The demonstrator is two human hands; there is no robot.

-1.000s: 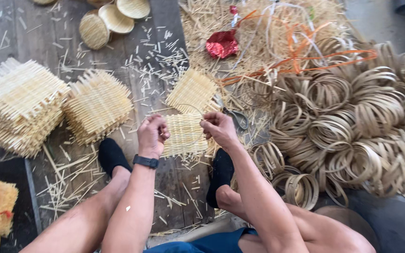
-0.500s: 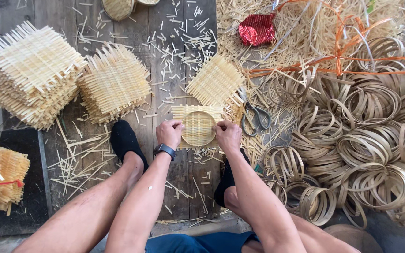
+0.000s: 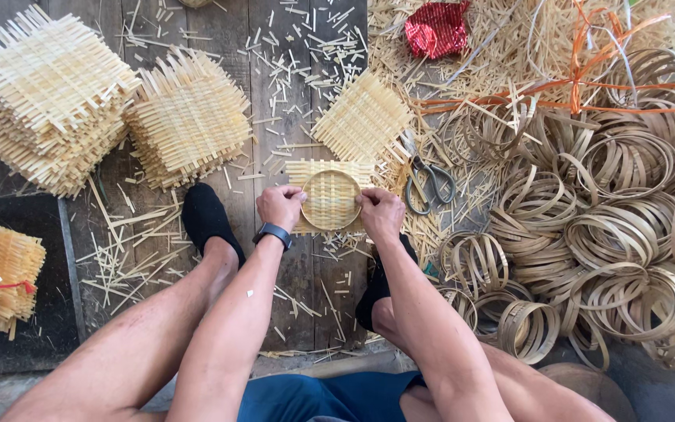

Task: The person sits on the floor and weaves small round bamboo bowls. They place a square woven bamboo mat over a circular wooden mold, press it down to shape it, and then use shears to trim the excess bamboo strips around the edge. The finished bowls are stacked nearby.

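left hand (image 3: pixel 280 206) and right hand (image 3: pixel 380 214): fingers closed on the round hoop (image 3: pixel 331 200), one each side, pressing evenly | hoop lies on woven mat (image 3: pixel 330 173), on wooden floor (image 3: pixel 275 125) | scissors (image 3: pixel 429 181) just beside

Mat: your pale woven square mat (image 3: pixel 330 170) lies flat on the floor planks.
Ring: a round bamboo ring (image 3: pixel 330 200) sits on it, pressing its middle into a shallow bowl.
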